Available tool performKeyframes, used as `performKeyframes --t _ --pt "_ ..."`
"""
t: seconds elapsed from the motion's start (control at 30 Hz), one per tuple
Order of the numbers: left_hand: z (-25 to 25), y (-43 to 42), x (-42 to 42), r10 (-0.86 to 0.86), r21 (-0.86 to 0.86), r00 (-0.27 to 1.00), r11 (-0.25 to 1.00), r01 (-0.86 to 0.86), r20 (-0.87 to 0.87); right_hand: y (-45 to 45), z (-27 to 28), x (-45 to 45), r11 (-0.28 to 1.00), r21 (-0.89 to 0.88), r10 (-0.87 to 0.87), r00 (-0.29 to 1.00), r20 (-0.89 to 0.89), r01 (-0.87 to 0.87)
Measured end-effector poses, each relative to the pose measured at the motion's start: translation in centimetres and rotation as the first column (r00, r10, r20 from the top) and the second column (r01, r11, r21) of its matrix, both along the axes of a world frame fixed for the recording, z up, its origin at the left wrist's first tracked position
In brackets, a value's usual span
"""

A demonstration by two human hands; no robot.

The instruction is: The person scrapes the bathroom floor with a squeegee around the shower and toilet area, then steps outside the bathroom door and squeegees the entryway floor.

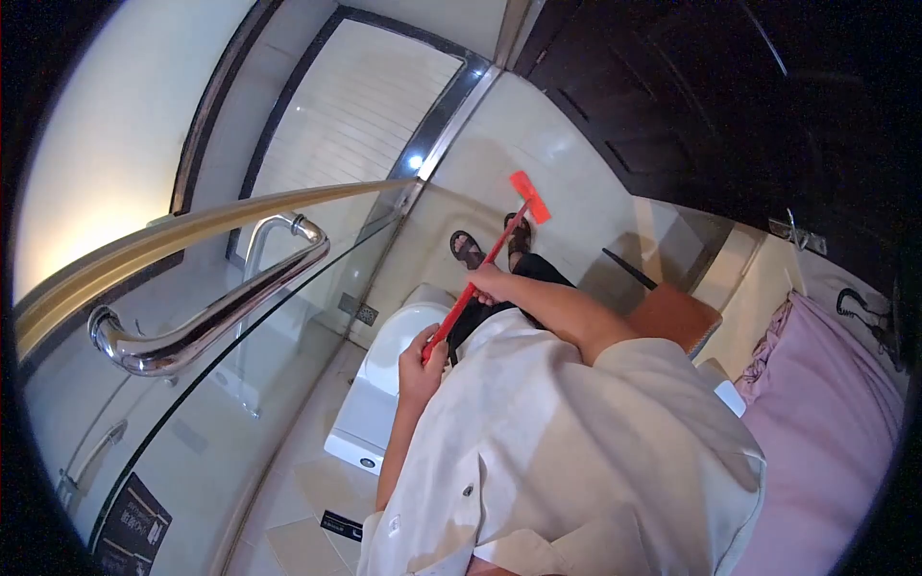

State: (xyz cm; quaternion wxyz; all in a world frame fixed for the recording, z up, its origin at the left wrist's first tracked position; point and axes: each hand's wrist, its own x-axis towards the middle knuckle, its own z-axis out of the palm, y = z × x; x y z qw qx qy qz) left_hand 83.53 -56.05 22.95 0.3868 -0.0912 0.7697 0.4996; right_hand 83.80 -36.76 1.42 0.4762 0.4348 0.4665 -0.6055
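Note:
A red pole [467, 296] with a flat, orange-red crosswise head [528, 198] slants across the view, like a floor squeegee or brush; I cannot tell which. Its head is at the pale tiled floor [576, 171], just beyond my sandaled feet [468, 248]. My left hand [419, 363] is closed around the pole near its upper end. Farther down the pole, my right hand [488, 283] is wrapped around it too. Most of the right hand's fingers are hidden from above.
A white toilet [370, 408] stands close on my left, beside a glass panel [279, 355] with a chrome handle [216, 326]. A dark door [663, 106] is ahead to the right. Pink cloth [826, 413] hangs on my right, near a brown panel-like object [672, 317].

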Motion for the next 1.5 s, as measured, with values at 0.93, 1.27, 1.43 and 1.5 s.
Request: performKeyframes --t 0.93,1.27,1.43,1.5 --pt "-2.0 11.4 1.9 0.033 0.064 0.990 0.997 -0.042 0.136 8.6 2.6 -1.6 0.985 0.124 -0.093 0.976 -0.196 0.119" --pt "-9.6 17.9 -1.2 -0.209 -0.058 0.947 0.978 0.201 -0.243 13.1 1.6 -3.5 0.938 0.171 -0.236 0.916 -0.325 0.302" --pt "-9.0 15.9 -1.5 -0.247 -0.152 0.951 0.963 0.220 -0.184 12.4 3.2 -3.4 0.947 0.147 -0.211 0.899 -0.383 0.285" --pt "-6.8 13.6 -1.8 -0.262 -0.184 0.951 0.955 0.231 -0.166 10.4 3.0 -3.6 0.960 -0.028 -0.276 0.919 -0.281 0.280"
